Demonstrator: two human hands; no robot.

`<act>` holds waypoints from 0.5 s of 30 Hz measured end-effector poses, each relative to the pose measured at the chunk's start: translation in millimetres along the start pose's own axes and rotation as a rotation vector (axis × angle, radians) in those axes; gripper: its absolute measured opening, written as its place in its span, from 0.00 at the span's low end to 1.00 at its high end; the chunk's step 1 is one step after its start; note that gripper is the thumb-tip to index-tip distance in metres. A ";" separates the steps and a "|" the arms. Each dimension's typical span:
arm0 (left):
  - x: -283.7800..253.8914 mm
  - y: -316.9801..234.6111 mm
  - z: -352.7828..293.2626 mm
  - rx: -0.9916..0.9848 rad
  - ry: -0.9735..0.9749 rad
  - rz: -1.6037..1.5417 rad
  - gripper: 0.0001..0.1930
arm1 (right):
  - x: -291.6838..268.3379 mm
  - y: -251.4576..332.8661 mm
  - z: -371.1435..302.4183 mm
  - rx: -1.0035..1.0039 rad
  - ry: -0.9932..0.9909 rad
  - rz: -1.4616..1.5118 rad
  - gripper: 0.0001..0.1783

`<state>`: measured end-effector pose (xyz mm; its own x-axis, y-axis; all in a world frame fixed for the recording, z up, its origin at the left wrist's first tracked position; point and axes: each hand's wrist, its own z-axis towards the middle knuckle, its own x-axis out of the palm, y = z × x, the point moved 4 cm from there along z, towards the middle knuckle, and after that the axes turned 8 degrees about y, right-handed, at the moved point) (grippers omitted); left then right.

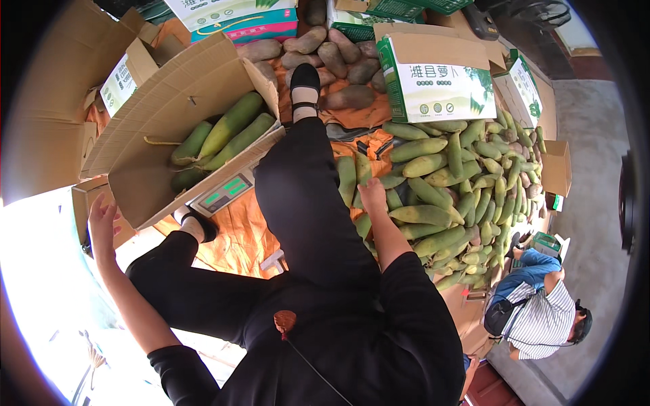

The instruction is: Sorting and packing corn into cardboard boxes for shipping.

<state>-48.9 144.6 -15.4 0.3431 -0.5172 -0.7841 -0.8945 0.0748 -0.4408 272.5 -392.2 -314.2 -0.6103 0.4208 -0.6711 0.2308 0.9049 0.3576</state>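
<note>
"Radishes [433, 193], where?"
"Heaped around your right hand [373, 196], mostly rightward; more lie in the box [139, 172], far and right of your left hand [103, 224]."
"My hands?"
"Your left is loosely spread beside the box. Your right's fingertips are hidden; I can't tell whether it pinches one."

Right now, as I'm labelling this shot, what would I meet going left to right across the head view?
Left hand, boxed radishes, upper black shoe, right hand, striped shirt.
</note>
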 end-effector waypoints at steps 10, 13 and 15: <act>-9.4 -9.0 -7.7 0.119 -0.276 -0.134 0.18 | 46.3 41.2 18.7 -0.003 0.041 -0.298 0.32; 0.6 -16.8 -5.1 0.144 -0.254 -0.062 0.20 | 63.8 15.9 41.4 0.021 -0.075 -0.122 0.30; 6.0 -23.2 -8.0 0.113 -0.219 -0.012 0.23 | 76.0 13.2 55.9 0.080 0.052 -0.144 0.25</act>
<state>-28.4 132.9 -6.4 0.4189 -0.3222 -0.8490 -0.8565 0.1705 -0.4872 271.5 -344.8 -396.8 -0.6795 0.2846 -0.6762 0.1967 0.9586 0.2058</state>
